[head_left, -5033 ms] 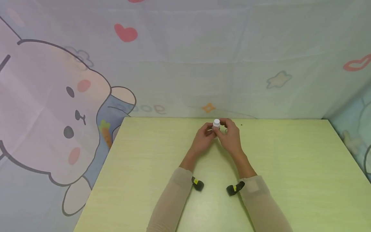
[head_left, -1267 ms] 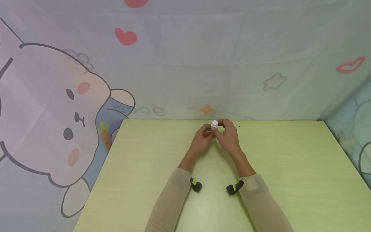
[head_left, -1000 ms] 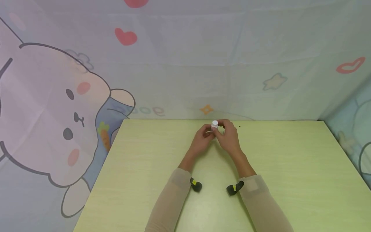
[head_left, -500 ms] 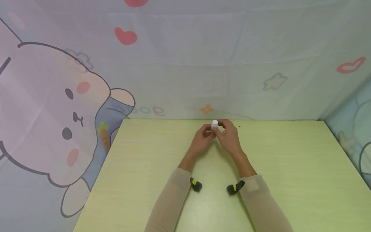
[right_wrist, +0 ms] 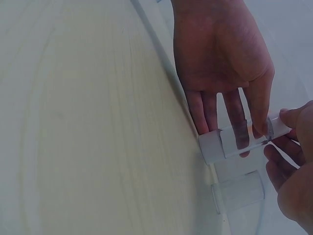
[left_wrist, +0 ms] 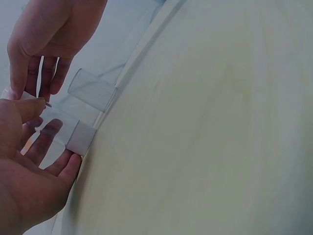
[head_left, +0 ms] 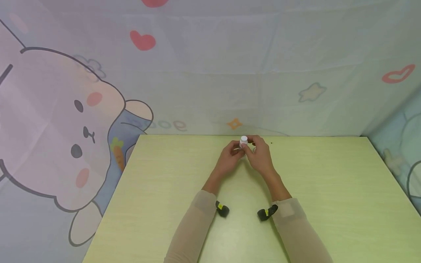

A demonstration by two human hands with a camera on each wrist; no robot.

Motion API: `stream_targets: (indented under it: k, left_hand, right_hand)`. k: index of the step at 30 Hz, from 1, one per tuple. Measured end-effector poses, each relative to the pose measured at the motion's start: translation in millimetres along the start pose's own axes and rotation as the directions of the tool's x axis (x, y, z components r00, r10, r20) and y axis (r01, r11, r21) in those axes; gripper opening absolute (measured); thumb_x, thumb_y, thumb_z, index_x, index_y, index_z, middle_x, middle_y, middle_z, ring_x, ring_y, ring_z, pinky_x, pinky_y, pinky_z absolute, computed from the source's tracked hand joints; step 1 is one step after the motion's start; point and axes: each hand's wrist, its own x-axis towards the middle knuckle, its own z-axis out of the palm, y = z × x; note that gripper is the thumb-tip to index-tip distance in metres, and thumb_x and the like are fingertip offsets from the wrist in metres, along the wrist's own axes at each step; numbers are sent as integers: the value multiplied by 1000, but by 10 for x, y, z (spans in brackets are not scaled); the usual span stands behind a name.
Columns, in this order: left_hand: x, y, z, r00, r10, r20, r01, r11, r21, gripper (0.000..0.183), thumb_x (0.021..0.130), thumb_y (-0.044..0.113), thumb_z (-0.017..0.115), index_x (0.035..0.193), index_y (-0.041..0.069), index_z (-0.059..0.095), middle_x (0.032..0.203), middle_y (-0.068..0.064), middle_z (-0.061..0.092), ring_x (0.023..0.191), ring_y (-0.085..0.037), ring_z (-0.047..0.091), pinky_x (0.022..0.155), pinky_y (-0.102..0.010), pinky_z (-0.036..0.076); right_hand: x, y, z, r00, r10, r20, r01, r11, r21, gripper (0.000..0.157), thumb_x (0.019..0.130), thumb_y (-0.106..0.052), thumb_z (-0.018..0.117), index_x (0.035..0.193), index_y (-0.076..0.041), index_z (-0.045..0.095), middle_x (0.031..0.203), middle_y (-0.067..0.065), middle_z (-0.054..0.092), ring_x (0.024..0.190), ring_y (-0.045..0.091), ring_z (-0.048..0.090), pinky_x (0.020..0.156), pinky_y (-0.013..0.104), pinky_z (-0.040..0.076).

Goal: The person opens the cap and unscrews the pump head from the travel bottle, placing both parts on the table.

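Note:
A small bottle (head_left: 243, 140) with a white cap stands upright near the table's far edge, between both hands. The wrist views show its clear middle and white base (left_wrist: 80, 139). My left hand (head_left: 229, 159) grips it round the body, thumb high up by the neck and fingers behind. From the other side my right hand (head_left: 262, 157) pinches the upper part, with the thumb just below the cap and the index finger behind. Close on the bottle's right, a clear cylindrical cover (right_wrist: 239, 193) stands on the table. Fingers hide part of the bottle.
A pale wooden table (head_left: 315, 190) spreads out around the hands. Right behind it hangs a printed curtain (head_left: 210, 91). On the tabletop lies a tiny dark speck (head_left: 271, 143), right of the right hand. Black wrist cameras (head_left: 222, 209) sit on both sleeves.
Both hands stay round the bottle in the same place. Since the oldest frame the head view has shifted slightly.

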Motion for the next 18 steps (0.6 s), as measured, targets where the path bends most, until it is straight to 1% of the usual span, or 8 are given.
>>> stream_targets:
  k: [6,12,18]
  left_hand:
    - [0,-4,0,1000,-9,5,9,1000,-12,32,108,13,63,140,6,58,144,-11,62,133,-27,62,108,-32,55]
    - [-1,-2,7,1000,-12,3,12,1000,-19,33,108,13,63,140,6,58,144,-11,62,132,-27,63,107,-33,56]
    - [14,-10,9,1000,-11,-3,10,1000,-6,33,108,13,64,139,5,58,144,-11,62,132,-27,63,106,-32,56]
  right_hand:
    - [-5,-3,-7,1000,8,11,-8,1000,-3,31,105,-16,70,130,2,65,123,17,68,119,36,59,105,54,51]
    - [-2,-12,-22,1000,-2,15,2,1000,1,32,105,-16,70,131,3,64,123,18,68,119,36,59,105,54,51]
    - [-2,-4,-28,1000,-3,23,3,1000,11,33,105,-16,69,131,3,64,125,19,67,119,37,59,104,56,50]
